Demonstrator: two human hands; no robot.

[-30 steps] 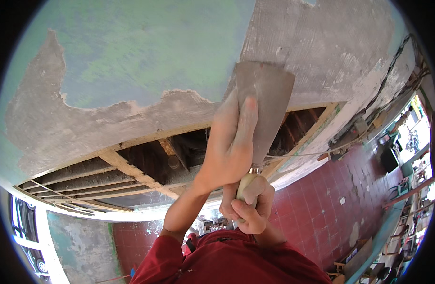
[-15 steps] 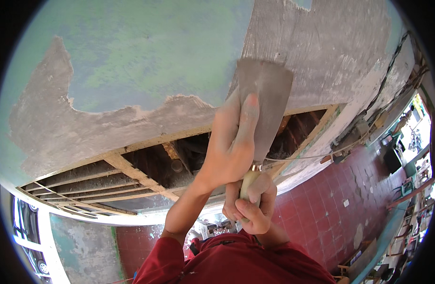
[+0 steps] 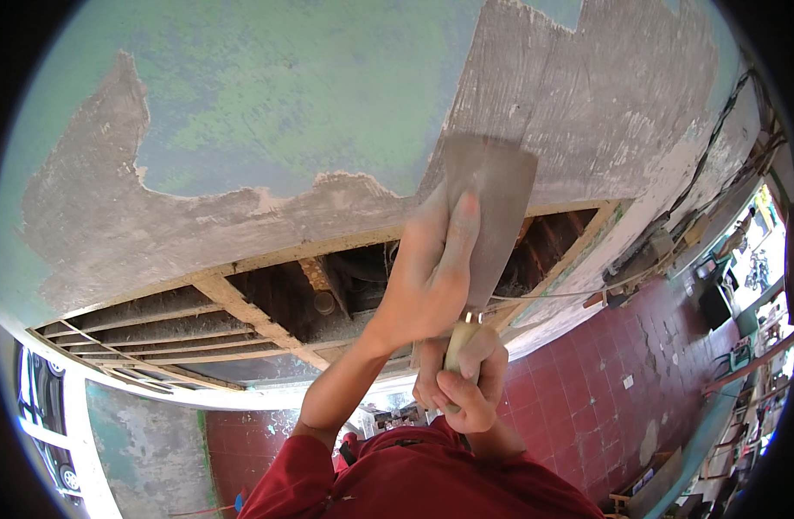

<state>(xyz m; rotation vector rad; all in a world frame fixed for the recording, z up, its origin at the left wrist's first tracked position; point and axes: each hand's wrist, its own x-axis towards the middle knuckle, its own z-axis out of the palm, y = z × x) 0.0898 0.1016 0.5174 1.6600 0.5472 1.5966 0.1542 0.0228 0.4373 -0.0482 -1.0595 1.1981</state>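
A wide, flat scraper (image 3: 503, 203) has its blade tip over the scraped grey surface, beside the edge of the green paint (image 3: 302, 95); whether the tip touches cannot be told. My right hand (image 3: 464, 372) is closed around its pale handle, just below the metal collar. Higher up, my left hand (image 3: 432, 272) grips the left side of the blade, thumb lying along the front face and the other fingers mostly hidden. Dust whitens both hands. Bare grey plaster (image 3: 605, 112) spreads to the right of the blade, with a ragged paint edge on the left.
Below the painted surface is an opening with wooden beams (image 3: 259, 320) and dark gaps. A thin cable (image 3: 557, 296) runs to the right of the scraper. Further down lie a red tiled floor (image 3: 579, 398), a wooden box (image 3: 652, 480) and a green chair (image 3: 736, 356).
Both hands and the scraper have shifted slightly down, drawing the blade tip lower along the grey surface. The grip of each hand looks the same. The view has tilted a little.
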